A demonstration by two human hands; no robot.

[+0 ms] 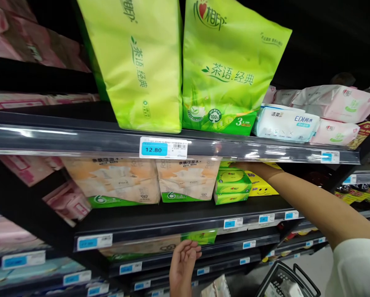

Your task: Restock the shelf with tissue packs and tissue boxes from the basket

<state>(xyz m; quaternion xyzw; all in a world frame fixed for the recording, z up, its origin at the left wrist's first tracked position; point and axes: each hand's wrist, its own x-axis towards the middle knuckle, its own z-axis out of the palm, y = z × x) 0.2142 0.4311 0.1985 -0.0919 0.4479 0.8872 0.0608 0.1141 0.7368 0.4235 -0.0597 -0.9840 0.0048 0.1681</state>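
Observation:
My left hand (185,264) is raised in front of the lower shelves, its fingers loosely curled and nothing in it. Just behind its fingertips, a green tissue pack (200,236) shows on the shelf below. From the right, my right forearm (308,202) reaches into the middle shelf, over a yellow pack with a smiling face (262,184). My right hand is hidden under the upper shelf's edge, so its fingers and anything in them cannot be seen. Beside it stand stacked green tissue packs (233,186). To their left are wrapped tissue bundles (186,179) in orange, white and green.
Two tall green tissue packages (225,70) stand on the upper shelf, near wet-wipe packs (285,123). The upper shelf edge (80,138) with price tags juts out above my arm. Below right is a dark shopping basket (285,276) with things inside.

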